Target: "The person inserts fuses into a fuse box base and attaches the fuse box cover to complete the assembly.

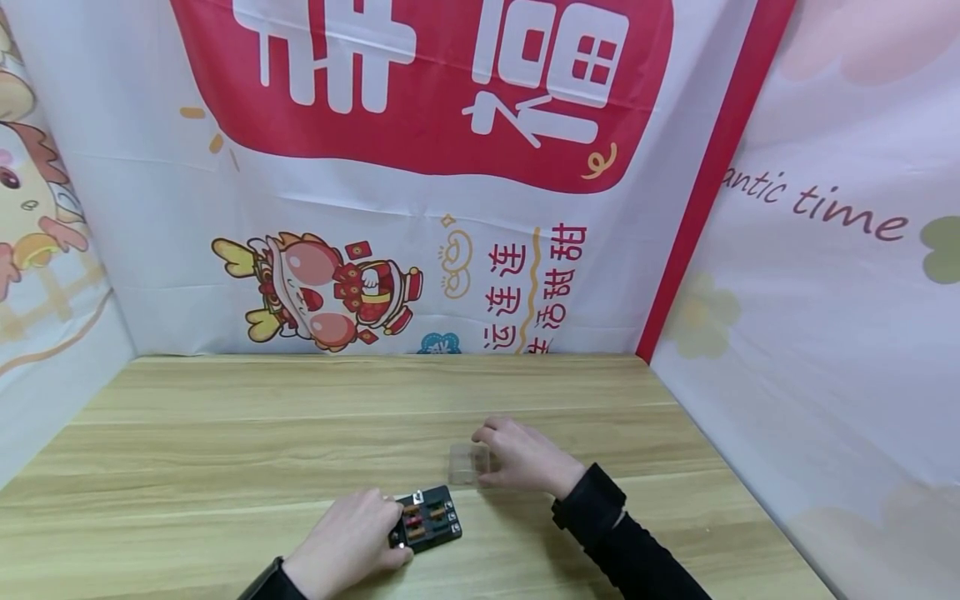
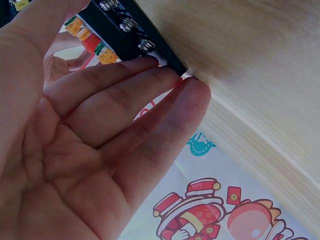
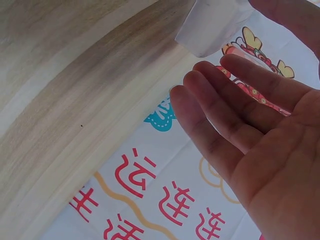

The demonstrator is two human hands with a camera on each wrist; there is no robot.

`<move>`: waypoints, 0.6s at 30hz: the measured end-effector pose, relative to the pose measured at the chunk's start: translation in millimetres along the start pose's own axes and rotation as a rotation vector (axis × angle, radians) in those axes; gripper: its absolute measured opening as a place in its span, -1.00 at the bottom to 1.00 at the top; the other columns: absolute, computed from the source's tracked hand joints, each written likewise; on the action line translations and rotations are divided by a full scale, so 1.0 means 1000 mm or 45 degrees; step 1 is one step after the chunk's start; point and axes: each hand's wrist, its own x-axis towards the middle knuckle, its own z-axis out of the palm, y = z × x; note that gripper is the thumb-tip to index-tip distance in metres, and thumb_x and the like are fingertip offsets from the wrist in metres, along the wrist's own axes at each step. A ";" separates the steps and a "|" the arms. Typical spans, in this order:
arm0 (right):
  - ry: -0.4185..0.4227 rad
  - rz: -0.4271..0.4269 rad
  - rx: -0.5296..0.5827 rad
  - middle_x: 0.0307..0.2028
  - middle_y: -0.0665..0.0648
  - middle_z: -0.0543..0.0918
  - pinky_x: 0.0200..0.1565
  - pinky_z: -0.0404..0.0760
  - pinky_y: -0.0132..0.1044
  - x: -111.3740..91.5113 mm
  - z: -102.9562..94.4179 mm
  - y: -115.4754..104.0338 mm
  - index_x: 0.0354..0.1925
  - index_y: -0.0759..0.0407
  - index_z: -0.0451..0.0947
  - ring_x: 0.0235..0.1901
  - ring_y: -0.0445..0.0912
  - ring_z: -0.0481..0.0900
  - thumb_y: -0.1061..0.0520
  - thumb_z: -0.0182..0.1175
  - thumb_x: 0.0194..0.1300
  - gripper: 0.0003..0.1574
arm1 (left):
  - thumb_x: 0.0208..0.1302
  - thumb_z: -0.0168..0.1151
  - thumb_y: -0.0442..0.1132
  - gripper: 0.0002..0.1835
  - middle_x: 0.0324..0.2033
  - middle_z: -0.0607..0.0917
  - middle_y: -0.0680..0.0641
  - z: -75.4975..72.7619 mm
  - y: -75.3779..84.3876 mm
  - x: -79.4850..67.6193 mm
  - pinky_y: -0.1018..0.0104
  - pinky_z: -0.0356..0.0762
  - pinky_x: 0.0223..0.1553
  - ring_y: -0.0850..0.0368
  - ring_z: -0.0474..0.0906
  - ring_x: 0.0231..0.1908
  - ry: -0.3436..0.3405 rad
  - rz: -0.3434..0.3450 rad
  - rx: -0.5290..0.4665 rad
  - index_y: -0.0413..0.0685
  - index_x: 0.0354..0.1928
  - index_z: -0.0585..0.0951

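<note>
A black fuse box (image 1: 431,518) with orange, red and green blade fuses lies on the table. My left hand (image 1: 348,533) grips its left end, thumb on the near side and fingers on the far side. In the left wrist view, fingertips rest against the fuse box (image 2: 122,30) beside its screw terminals. Just beyond the box stands a clear plastic cover (image 1: 467,463). My right hand (image 1: 525,457) is at the cover's right side. In the right wrist view, its fingers are extended below the cover (image 3: 212,27), a gap between; the thumb is close to it.
Pale wood-grain table (image 1: 225,433) surrounds both hands. A printed white and red cloth (image 1: 465,275) hangs along the table's back edge, and another printed cloth (image 1: 840,333) borders the right side.
</note>
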 end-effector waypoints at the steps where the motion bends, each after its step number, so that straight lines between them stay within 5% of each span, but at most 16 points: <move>1: 0.001 -0.002 0.000 -0.11 0.01 0.53 -0.20 0.44 -0.41 0.000 0.000 0.000 0.03 0.13 0.54 -0.19 -0.22 0.49 -0.14 0.43 -0.02 -0.32 | -0.11 0.39 0.06 -0.64 -0.65 0.37 0.11 0.000 0.000 0.000 0.36 0.19 -0.66 0.26 0.22 -0.64 -0.002 -0.001 0.000 -0.06 -0.56 0.52; 18: -0.013 0.024 0.094 -0.12 -0.02 0.56 -0.18 0.44 -0.39 0.001 0.005 0.002 0.03 0.12 0.54 -0.19 -0.25 0.49 -0.11 0.44 -0.02 -0.34 | -0.10 0.38 0.05 -0.64 -0.65 0.35 0.12 0.000 0.001 0.001 0.36 0.18 -0.66 0.26 0.21 -0.64 -0.003 -0.004 0.000 -0.05 -0.56 0.50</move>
